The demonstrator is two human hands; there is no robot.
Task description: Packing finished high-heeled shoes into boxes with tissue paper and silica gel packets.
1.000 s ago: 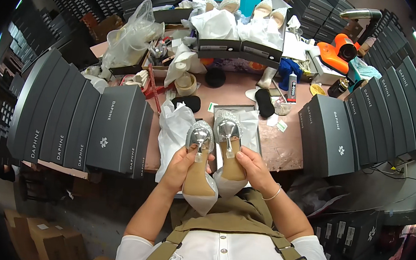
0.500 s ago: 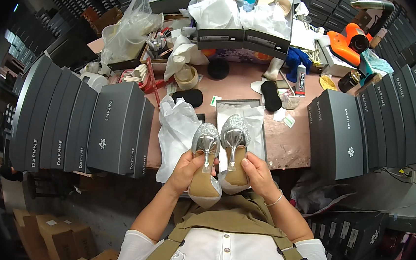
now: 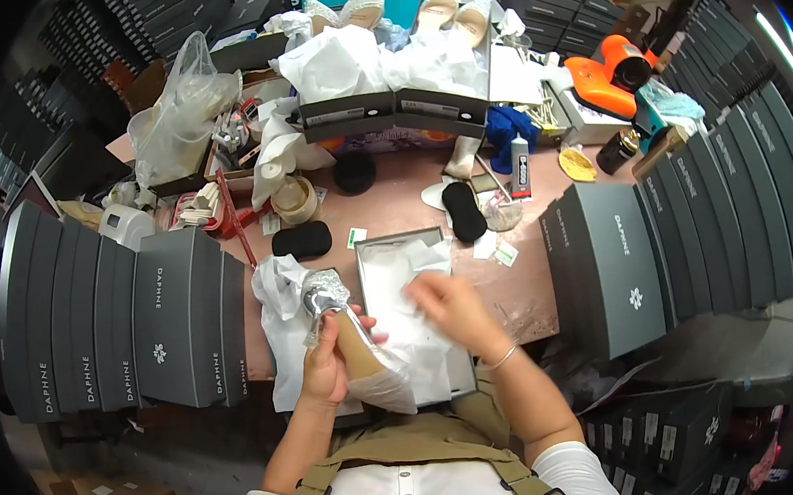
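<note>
My left hand [image 3: 328,366] is closed around a silver, glittery high-heeled shoe [image 3: 358,346], its tan sole facing up and its toe covered in thin whitish wrap. Whether a second shoe lies beneath it I cannot tell. My right hand [image 3: 452,314], smeared by motion, is over an open grey shoe box [image 3: 465,378] lined with white tissue paper [image 3: 401,281]. The fingers look bent, but what they hold, if anything, does not show. More crumpled tissue [image 3: 283,308] lies left of the box, partly behind the held shoe.
Grey shoe boxes [image 3: 187,319] stand in a row at left, others [image 3: 606,275] at right. Behind are two open boxes [image 3: 347,107] with white shoes and tissue, a glue tube [image 3: 519,169], black pads [image 3: 464,211], a tape roll [image 3: 294,201] and an orange tool [image 3: 604,82].
My right hand has let go of the shoe it held and moved over the open box. My left hand has shifted left with a shoe, now tilted. The view has turned.
</note>
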